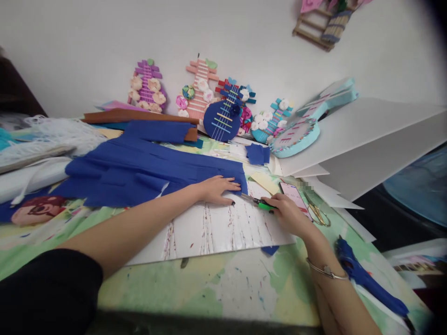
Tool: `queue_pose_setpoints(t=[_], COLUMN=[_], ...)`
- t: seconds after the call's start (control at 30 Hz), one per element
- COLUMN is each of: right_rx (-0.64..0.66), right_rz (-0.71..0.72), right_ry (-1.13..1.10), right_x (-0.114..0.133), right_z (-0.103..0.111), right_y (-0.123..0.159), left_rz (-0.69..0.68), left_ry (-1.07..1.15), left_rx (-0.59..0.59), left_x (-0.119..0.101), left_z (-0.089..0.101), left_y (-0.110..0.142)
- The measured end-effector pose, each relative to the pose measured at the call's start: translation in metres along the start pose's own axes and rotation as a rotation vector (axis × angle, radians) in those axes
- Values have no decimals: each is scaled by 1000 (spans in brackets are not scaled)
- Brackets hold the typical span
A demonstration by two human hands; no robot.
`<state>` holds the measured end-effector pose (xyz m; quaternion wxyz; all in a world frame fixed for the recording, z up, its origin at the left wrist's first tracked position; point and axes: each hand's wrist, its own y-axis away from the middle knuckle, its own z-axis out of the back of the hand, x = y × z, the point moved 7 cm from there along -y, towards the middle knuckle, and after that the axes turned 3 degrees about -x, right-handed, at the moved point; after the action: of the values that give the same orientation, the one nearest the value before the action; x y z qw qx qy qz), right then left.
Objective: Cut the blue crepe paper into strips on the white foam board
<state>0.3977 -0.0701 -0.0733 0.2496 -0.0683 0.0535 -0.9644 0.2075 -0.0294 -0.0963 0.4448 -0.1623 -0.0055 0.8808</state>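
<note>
My left hand (219, 190) lies flat with its fingers spread, pressing on the right end of a blue sheet of felt or cloth (167, 163). The sheet rests partly on a white board (216, 232) marked with many dark cut lines. In my right hand (287, 211) is a green utility knife (266, 205), its blade pointing left at the sheet's lower right corner, close to my left fingertips. Whether the blade touches the cloth I cannot tell. Small blue scraps (258, 153) lie beyond the sheet's right end.
A phone (295, 197) and gold-handled scissors (319, 216) lie right of my right hand. Nearer stands a blue glue gun (370, 277). Decorated toy lutes, one dark blue (221, 120), lean along the wall. White boards (363, 135) rise at the right; white yarn (59, 135) is heaped left.
</note>
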Motion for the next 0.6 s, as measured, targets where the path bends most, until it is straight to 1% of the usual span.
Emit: queue_pose_setpoints(t=[0.23, 0.37, 0.6], right_rx=[-49, -2, -7], right_rz=[9, -1, -18], right_ry=[12, -2, -27], right_x=[-4, 0, -1], right_z=[14, 12, 8], right_y=[7, 7, 4], left_rz=[-1, 5, 20], left_ry=[-4, -1, -16], left_rx=[-7, 0, -8], left_x=[0, -1, 0], left_z=[1, 1, 1], left_y=[1, 1, 1])
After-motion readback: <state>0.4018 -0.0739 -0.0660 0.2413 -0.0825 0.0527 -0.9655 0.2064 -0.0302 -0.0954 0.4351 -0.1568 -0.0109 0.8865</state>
